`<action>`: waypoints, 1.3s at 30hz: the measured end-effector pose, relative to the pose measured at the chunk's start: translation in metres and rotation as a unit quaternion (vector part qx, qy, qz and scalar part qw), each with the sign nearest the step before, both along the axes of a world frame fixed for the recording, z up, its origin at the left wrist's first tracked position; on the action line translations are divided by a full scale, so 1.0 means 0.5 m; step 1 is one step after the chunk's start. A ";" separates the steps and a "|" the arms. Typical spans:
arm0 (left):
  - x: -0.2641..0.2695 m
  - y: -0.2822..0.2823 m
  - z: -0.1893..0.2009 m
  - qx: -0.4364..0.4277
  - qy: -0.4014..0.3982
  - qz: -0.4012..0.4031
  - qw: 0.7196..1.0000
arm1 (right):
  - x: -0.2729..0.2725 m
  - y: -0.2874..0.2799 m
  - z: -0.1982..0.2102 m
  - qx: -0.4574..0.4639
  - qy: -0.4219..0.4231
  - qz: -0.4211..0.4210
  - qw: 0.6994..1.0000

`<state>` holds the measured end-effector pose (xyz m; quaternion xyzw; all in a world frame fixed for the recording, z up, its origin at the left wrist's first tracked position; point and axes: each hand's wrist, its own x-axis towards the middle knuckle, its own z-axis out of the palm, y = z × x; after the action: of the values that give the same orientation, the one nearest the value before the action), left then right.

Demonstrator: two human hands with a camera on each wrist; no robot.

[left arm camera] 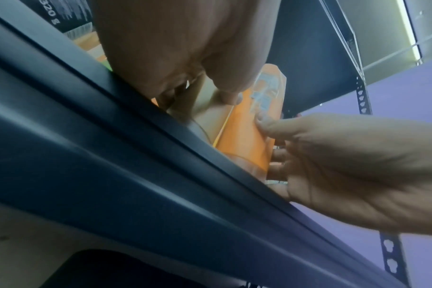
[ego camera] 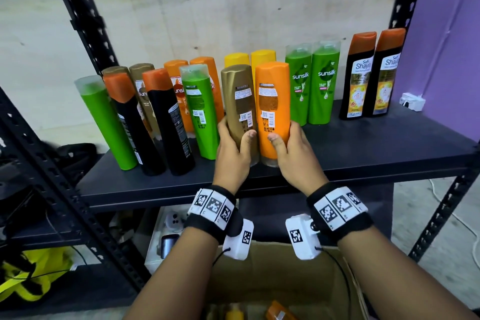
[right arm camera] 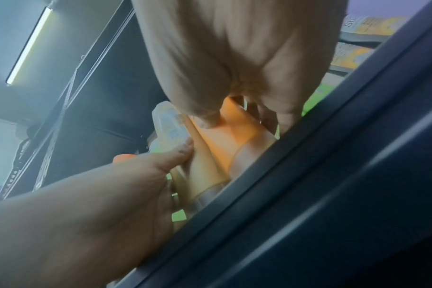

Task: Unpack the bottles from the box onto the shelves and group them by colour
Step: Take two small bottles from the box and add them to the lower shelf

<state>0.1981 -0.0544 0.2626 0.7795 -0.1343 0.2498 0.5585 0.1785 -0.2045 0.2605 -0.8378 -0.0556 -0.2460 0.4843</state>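
In the head view my left hand [ego camera: 232, 147] grips the lower part of a gold bottle [ego camera: 237, 101]. My right hand [ego camera: 292, 149] grips an orange bottle [ego camera: 272, 109] beside it. Both bottles stand upright, side by side and back labels toward me, near the front of the dark shelf [ego camera: 363, 148]. The left wrist view shows my left hand [left arm camera: 185, 50] on the gold bottle [left arm camera: 210, 122], with the orange bottle [left arm camera: 244, 142] next to it. Seen from the right wrist, my right hand [right arm camera: 234, 58] holds the orange bottle [right arm camera: 222, 142]. The open cardboard box [ego camera: 272, 273] sits below my wrists with bottles inside.
To the left, green [ego camera: 106, 122], black orange-capped [ego camera: 166, 122], gold and orange bottles lean together. Two yellow bottles [ego camera: 249, 58] stand behind. To the right stand two green Sunsilk bottles [ego camera: 311, 83] and two black bottles [ego camera: 371, 73]. Bare shelf lies at front right.
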 end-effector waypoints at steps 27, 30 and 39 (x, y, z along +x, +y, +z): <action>0.071 -0.022 0.032 0.083 0.113 0.074 0.987 | 0.081 0.020 0.022 0.001 0.044 -0.080 0.996; 0.058 -0.015 0.009 0.106 0.129 0.080 0.983 | 0.076 0.020 0.022 -0.005 0.044 -0.084 0.995; 0.016 -0.009 0.007 0.121 0.109 0.079 0.984 | 0.034 0.013 0.002 -0.024 0.030 -0.117 0.992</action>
<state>0.2062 -0.0591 0.2662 0.8719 -0.0395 0.1892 0.4500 0.1955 -0.1980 0.2615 -0.8572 0.0519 -0.2741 0.4329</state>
